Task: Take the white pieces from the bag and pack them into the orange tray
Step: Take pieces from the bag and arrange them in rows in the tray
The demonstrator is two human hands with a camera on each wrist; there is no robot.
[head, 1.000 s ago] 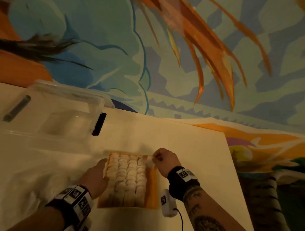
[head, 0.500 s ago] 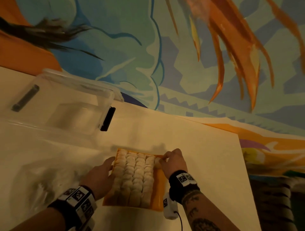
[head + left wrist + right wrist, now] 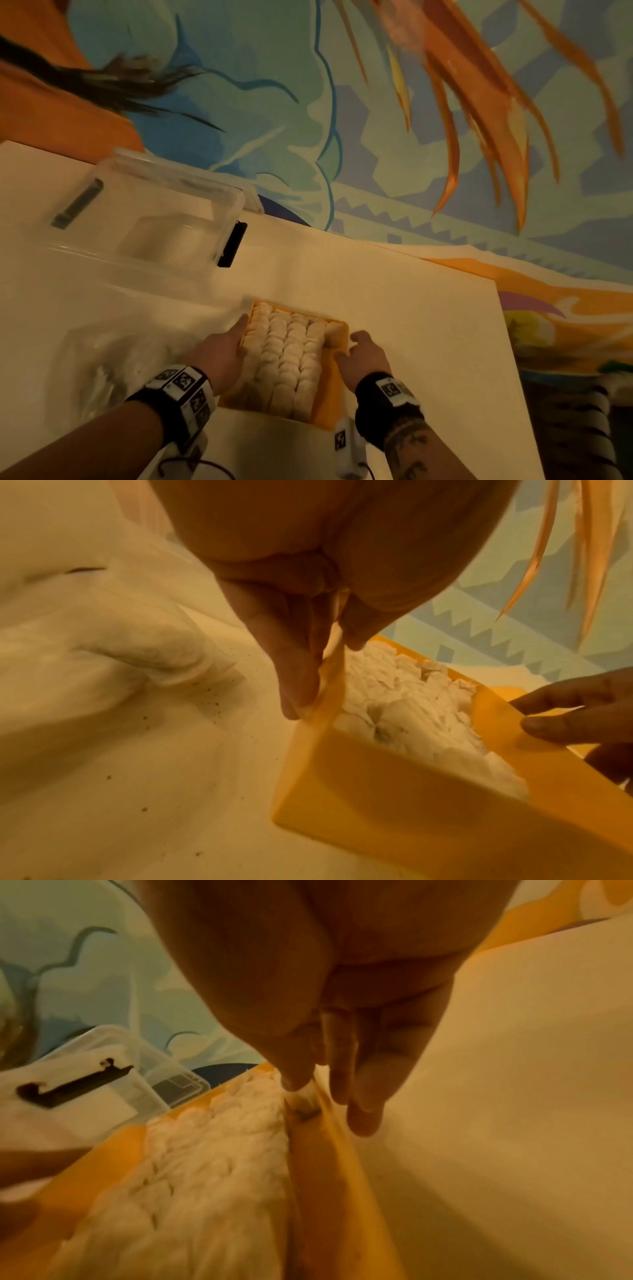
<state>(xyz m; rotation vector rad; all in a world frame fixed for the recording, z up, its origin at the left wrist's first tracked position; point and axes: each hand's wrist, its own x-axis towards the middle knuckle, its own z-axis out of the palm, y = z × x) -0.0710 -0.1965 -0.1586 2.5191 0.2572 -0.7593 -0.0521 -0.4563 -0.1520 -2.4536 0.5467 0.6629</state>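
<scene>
Head view: the orange tray (image 3: 330,394) lies on the pale table (image 3: 411,308), between the two hands. The white pieces (image 3: 287,356) fill it in four close rows; a fifth row along the side by the right hand holds one piece at the far end, with bare orange floor below it. The left hand (image 3: 219,356) lies flat against the tray's outer wall, fingers straight, thumb hidden behind the hand. The right hand (image 3: 364,358) sits at the opposite rim, fingers bent downward beside the wall. The bag (image 3: 102,363), clear and crumpled, lies just outside the left wrist. A clear plastic box (image 3: 164,219) with a black latch (image 3: 233,245) stands beyond the left hand. A painted wall (image 3: 376,120) rises behind the table.

Left wrist view: the left hand (image 3: 308,631) clamps the tray (image 3: 394,783) wall, fingers outside, thumb inside over the pieces (image 3: 394,704). The bag (image 3: 120,642) lies beside it with white material inside. The right hand's fingers (image 3: 575,715) rest on the far rim.

Right wrist view: the right hand (image 3: 335,1053) straddles the tray (image 3: 322,1177) wall, its thumb pressing down inside the rim on a small white lump, the other fingers straight down outside. Pieces (image 3: 205,1164) are packed tight up to the empty strip. The box latch (image 3: 72,1085) shows beyond the tray
</scene>
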